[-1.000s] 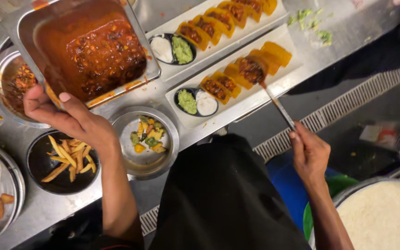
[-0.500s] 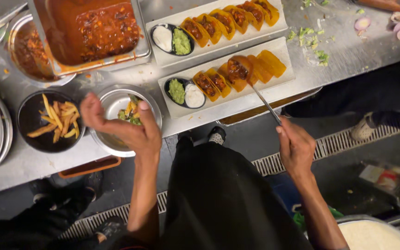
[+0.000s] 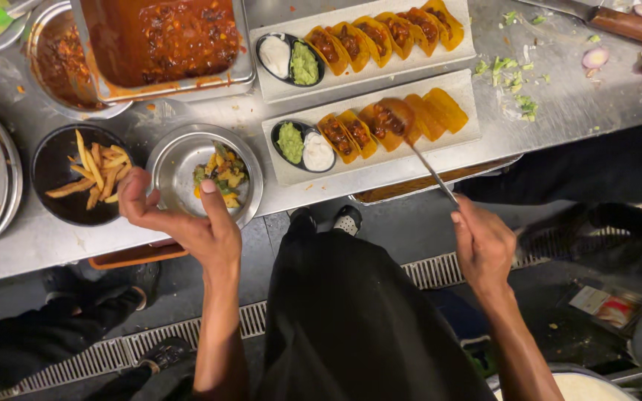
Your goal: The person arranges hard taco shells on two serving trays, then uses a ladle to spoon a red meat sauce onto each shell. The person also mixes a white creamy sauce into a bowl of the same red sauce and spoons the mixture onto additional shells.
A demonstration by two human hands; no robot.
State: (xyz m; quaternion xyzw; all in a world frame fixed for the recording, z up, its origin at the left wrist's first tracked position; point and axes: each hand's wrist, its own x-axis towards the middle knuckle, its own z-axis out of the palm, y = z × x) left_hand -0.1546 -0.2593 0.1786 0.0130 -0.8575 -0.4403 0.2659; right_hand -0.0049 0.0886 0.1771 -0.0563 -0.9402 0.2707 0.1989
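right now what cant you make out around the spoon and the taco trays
Head view only:
- Spoon bowl: hides the taco under it, so its filling can't be seen.
- Right hand: fingers cover the handle end.
- Knife: blade tip cut off by the top edge.
- Sauce tray: far side cut off by the top edge.

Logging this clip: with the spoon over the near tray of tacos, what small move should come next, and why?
Probably tip the spoon into the taco under it, then shift one shell right. The right hand holds it over the near tray, where the two rightmost tacos look unfilled. The left hand hovers empty by the steel bowl.
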